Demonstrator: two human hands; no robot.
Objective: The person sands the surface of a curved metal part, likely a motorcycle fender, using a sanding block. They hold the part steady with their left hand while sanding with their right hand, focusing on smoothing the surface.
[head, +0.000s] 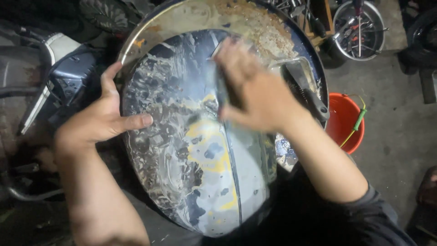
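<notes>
Two hands at work, seen from my head camera. Setting: grey concrete floor [400, 132], dim workshop; orange bucket [344, 120] at right of frame, round tub of tools [359, 27] at upper right, parked scooter [59, 77] at upper left. Item: curved, sanded body panel [191, 150], blue-grey with yellow and white patches, filling the centre, with a rusty metal tray [218, 20] behind it. My left hand [98, 120] grips the panel's left edge, thumb lying across its face. My right hand [252, 89], blurred, presses a dark sanding piece [223, 93] against the upper centre, fingers closed over it.
</notes>
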